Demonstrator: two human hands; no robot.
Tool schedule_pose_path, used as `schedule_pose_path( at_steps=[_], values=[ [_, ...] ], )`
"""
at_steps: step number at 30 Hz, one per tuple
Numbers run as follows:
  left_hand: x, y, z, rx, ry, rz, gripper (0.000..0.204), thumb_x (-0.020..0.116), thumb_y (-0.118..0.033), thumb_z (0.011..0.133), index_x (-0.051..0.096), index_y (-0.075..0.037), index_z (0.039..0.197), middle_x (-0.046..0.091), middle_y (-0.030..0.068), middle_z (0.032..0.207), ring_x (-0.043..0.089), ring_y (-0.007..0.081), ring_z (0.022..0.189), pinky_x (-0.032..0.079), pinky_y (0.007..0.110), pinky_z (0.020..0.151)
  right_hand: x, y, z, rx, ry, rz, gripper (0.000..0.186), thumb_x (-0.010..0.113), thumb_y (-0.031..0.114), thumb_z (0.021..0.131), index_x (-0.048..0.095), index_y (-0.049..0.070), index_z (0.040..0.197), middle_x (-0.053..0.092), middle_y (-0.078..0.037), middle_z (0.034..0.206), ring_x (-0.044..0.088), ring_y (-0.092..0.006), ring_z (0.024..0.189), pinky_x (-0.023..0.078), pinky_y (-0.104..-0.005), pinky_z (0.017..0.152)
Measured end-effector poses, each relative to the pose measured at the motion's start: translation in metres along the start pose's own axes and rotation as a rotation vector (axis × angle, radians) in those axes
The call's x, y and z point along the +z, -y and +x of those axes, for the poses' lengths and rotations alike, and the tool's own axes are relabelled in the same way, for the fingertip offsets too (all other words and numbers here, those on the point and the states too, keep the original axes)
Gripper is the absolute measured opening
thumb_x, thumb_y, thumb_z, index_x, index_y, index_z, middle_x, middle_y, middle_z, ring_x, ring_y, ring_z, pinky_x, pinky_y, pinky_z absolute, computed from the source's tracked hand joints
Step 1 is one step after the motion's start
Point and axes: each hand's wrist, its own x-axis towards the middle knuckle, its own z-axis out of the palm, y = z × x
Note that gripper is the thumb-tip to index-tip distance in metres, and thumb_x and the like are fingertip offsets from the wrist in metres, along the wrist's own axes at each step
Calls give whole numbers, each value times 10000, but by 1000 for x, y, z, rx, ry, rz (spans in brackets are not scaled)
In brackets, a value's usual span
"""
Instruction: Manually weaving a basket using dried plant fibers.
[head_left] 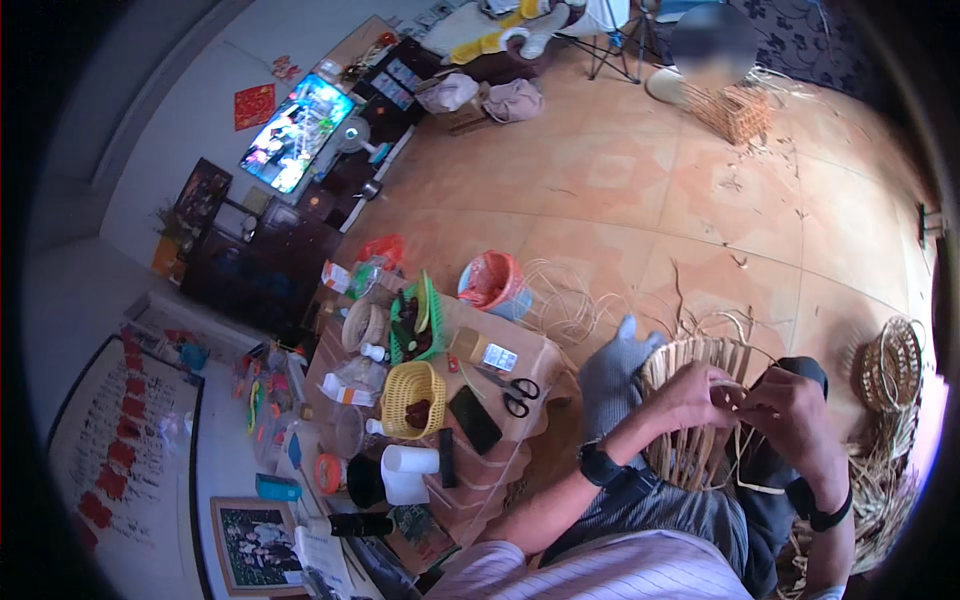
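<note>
A partly woven basket (685, 459) of pale flat strips rests on my lap between my knees, with loose strand ends standing up from its far rim. At its right edge my left hand (697, 397) is closed, fingertips pinched on a thin weaving strand. Right beside it, my right hand (788, 412) is also closed, its fingers pinching at the same strand. The two sets of fingertips nearly meet. A loop of the weaving strand (738, 455) hangs below my hands along the basket's side. The fingers partly hide where the strand meets the basket.
To my left, a low table (500, 445) carries scissors (519, 396), a phone (475, 420), a yellow basket (413, 401) and a green basket (418, 330). A bucket (496, 284) stands beyond it. A finished-looking basket (890, 370) and loose straw (880, 500) lie right. Another person (712, 45) sits ahead.
</note>
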Motion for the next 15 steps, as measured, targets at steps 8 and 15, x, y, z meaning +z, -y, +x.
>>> schedule_pose_path(
  at_steps=[8,15],
  values=[
    [-3,1,1,89,37,-38,433,899,-154,730,809,-32,1135,802,86,872,712,79,802,573,292,725,-13,22,14,214,200,452,222,903,156,819,744,10,870,729,-86,834,699,-166,715,524,-333,638],
    [1,1,9,-66,-46,92,382,916,-209,729,702,16,951,760,122,857,726,182,829,551,365,746,10,27,8,-169,-60,-317,87,728,60,763,651,26,787,570,-114,742,624,-321,711,514,-444,632]
  ],
)
